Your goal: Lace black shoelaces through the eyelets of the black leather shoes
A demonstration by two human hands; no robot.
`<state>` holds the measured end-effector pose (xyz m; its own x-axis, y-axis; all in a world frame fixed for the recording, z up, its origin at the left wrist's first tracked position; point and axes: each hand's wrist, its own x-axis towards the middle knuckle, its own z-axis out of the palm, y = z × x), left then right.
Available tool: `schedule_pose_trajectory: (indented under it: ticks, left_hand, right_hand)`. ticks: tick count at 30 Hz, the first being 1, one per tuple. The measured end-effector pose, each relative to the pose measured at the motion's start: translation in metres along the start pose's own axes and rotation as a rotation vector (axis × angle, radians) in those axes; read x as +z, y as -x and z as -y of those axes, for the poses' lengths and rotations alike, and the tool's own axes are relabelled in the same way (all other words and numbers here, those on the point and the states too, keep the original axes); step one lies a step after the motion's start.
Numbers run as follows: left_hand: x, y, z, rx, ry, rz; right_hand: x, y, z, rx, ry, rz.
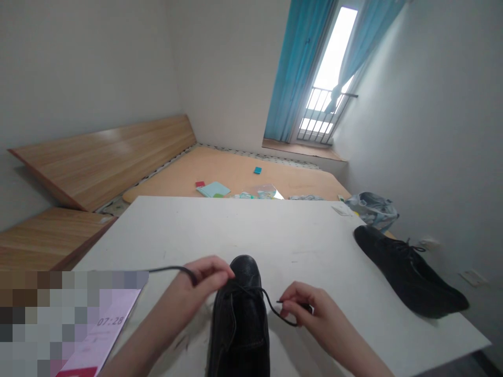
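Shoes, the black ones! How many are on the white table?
2. One shoe points away between the left hand and the right hand, its heel out of view. The other shoe is on the right side of the table.

Two shoes [241,314] [408,272], two hands [204,277] [308,303] — two curtains [296,73] [363,44]

Blue curtains [301,68] beside bright window [336,57]

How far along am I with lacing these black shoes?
The matte black lace-up shoe at right looks done, its shoelace looped. In hand: the shiny black leather shoe, your right hand pinching its thin black lace, your left hand by its lacing. Tying seems left: no bow shows there.
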<state>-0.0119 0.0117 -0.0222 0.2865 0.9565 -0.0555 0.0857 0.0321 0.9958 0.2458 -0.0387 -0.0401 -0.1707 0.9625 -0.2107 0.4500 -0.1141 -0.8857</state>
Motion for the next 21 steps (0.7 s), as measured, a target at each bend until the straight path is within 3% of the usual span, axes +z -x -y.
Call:
schedule_pose_trajectory:
  ticks: [2, 5, 11, 21]
  left_hand:
    - [0.019, 0.003, 0.001, 0.045, -0.362, 0.144]
    - [0.04, 0.007, 0.001, 0.135, -0.615, 0.165]
    - [0.046, 0.004, 0.002, 0.095, -0.659, 0.183]
    - [0.052, 0.004, 0.014, 0.165, -0.611, 0.167]
  right_hand:
    - [0.015, 0.004, 0.004, -0.023, 0.098, -0.004]
    - [0.024, 0.005, 0.01, -0.055, 0.195, -0.011]
    - [0.022, 0.002, 0.012, -0.026, 0.214, 0.012]
    - [0.024, -0.011, 0.001, -0.065, -0.011, 0.093]
